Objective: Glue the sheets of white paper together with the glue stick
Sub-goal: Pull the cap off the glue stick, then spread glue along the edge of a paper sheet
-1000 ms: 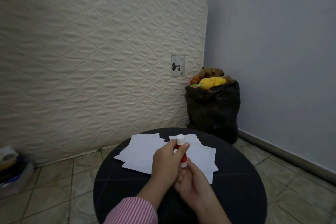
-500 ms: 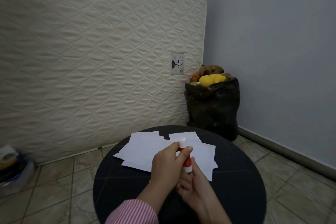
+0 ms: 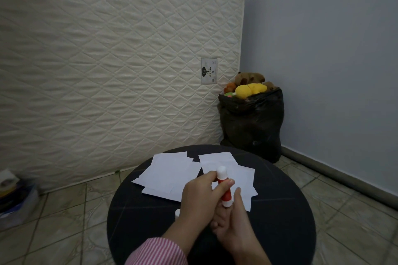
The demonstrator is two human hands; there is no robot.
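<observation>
Several sheets of white paper [image 3: 172, 173] lie spread on the round black table [image 3: 280, 211], overlapping each other loosely, and none of them looks joined to another yet. No shine or mark of glue shows on them, but the light is dim and I cannot be sure.

Both hands are together in front of the sheets, above the near part of the table. The left hand [image 3: 200, 198] closes around the upper part of the glue stick [image 3: 224, 187], with the thumb and a finger pinching the red body. The right hand [image 3: 233, 219] holds the lower end from below, its fingers curled at the white base. The stick stands nearly upright, a little tilted, with its white top pointing away from the person.

A small white thing [image 3: 177, 213] shows just left of the left wrist on the table; it may be the cap, but it is too little visible to tell. Whether the white top of the stick is the cap or the glue itself, I also cannot tell.

In my judgement the task is at its beginning: the stick is being made ready, and spreading glue and pressing the sheets together are all still to do.
</observation>
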